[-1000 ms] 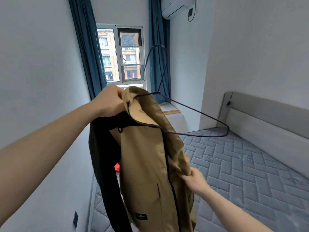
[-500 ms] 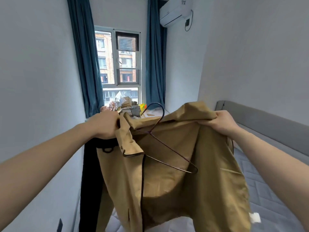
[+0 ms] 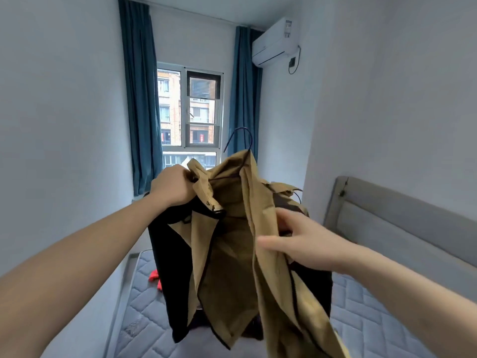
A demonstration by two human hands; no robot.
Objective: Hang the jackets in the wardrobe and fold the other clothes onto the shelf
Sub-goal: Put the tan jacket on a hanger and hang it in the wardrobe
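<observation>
I hold up a tan jacket [image 3: 232, 254] with black sleeves over the bed. A thin dark wire hanger [image 3: 244, 136] is inside it, and only the hook sticks out above the collar. My left hand [image 3: 174, 188] grips the collar at the jacket's left shoulder. My right hand [image 3: 304, 244] is blurred, with its fingers spread and straight against the right front panel. The rest of the hanger is hidden under the cloth.
A bare grey quilted mattress [image 3: 144, 321] lies below, with a red garment [image 3: 154, 275] on it behind the jacket. A padded headboard [image 3: 402, 223] runs along the right wall. Ahead are the window [image 3: 191, 107], blue curtains [image 3: 140, 99] and an air conditioner [image 3: 275, 42].
My right hand has let go of the jacket's right shoulder and dropped to its front panel. The jacket now drapes over the hanger, whose hook stands upright.
</observation>
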